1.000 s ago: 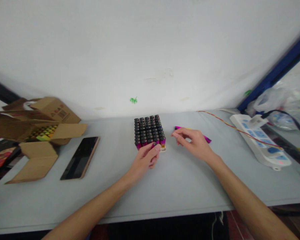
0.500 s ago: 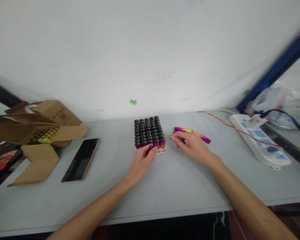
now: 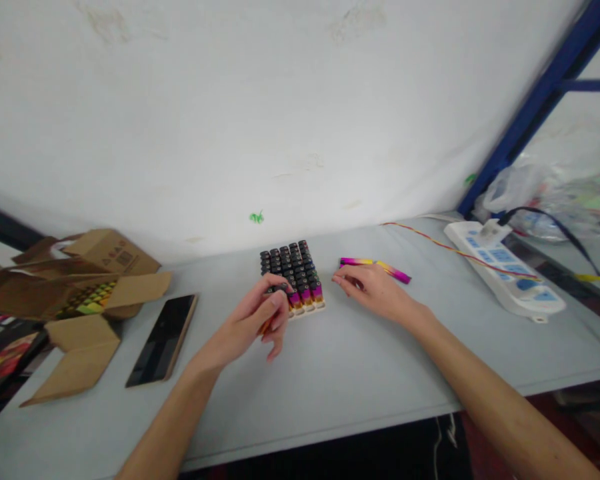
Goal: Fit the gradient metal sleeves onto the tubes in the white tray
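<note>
In front of me, rows of black-topped lighters (image 3: pixel 301 270) with purple-to-orange bodies stand upright in a white tray (image 3: pixel 316 307). My left hand (image 3: pixel 257 313) is closed around one lighter (image 3: pixel 265 327) at the tray's near left corner; its orange end shows below the fingers, and the hand covers part of the front row. To the right of the tray, my right hand (image 3: pixel 375 288) is pinched with fingertips together; whatever they hold, if anything, is too small to name. Just beyond that hand lie flat purple-and-yellow strips (image 3: pixel 396 272), partly hidden by it.
At left, an open cardboard box (image 3: pixel 137 290) holds several yellow, dark-tipped pieces. A phone (image 3: pixel 163 341) lies beside it. On the right are a white power strip (image 3: pixel 505 267) with a plug in it, a red-yellow twisted wire (image 3: pixel 430 237) and plastic bags (image 3: pixel 525 193). A wall stands behind.
My left hand has moved left and turned, now wrapped round a lighter with its orange end showing. My right hand stays pinched beside the strips. The camera view has shifted slightly.
</note>
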`<state>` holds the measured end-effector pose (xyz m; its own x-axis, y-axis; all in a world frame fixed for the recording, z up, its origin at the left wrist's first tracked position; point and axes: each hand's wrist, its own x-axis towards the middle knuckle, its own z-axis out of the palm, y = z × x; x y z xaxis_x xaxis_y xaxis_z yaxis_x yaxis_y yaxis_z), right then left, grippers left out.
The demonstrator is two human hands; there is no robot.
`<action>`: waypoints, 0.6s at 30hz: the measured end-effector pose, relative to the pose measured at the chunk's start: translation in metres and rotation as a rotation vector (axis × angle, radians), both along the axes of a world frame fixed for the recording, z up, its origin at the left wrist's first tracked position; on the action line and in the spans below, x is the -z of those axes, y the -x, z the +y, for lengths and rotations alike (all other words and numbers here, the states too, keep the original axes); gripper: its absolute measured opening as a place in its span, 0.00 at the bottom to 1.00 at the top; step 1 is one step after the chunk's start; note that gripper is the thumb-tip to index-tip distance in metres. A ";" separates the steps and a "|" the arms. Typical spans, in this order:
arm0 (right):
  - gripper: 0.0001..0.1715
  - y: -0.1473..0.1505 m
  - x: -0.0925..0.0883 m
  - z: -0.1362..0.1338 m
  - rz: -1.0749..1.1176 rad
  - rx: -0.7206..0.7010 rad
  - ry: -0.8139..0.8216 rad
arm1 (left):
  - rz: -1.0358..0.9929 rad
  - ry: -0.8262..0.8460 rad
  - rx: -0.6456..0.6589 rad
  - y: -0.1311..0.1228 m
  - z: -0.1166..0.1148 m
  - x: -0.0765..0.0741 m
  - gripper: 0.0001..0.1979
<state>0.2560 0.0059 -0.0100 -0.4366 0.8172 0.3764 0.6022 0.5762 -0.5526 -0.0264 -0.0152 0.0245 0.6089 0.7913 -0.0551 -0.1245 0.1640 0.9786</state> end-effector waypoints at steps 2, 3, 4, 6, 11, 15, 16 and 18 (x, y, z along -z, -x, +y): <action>0.15 0.000 -0.001 0.000 -0.008 -0.007 -0.002 | 0.021 -0.094 -0.078 0.009 0.006 -0.006 0.12; 0.15 0.001 -0.001 0.000 -0.011 -0.014 -0.002 | 0.060 -0.156 -0.124 0.014 0.008 -0.008 0.12; 0.15 0.001 0.000 0.000 -0.012 -0.019 -0.004 | 0.118 -0.230 -0.170 0.018 0.010 -0.011 0.13; 0.15 0.000 0.001 0.001 -0.018 -0.026 -0.007 | 0.271 -0.398 -0.252 0.026 0.013 -0.017 0.18; 0.15 -0.004 0.005 0.003 -0.050 -0.003 -0.042 | 0.467 -0.628 -0.293 0.040 0.014 -0.025 0.12; 0.16 -0.005 0.005 0.003 -0.070 0.012 -0.064 | 0.682 -0.739 -0.166 0.044 0.011 -0.027 0.12; 0.16 -0.005 0.005 0.003 -0.075 0.010 -0.064 | 0.742 -0.785 -0.146 0.043 0.010 -0.028 0.11; 0.15 -0.005 0.005 0.003 -0.086 0.012 -0.062 | 0.821 -0.865 -0.129 0.041 0.009 -0.029 0.11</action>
<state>0.2607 0.0091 -0.0151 -0.4597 0.7989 0.3878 0.6530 0.6001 -0.4621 -0.0670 -0.0066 0.0533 0.5544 0.8102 0.1905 0.6210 -0.5550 0.5535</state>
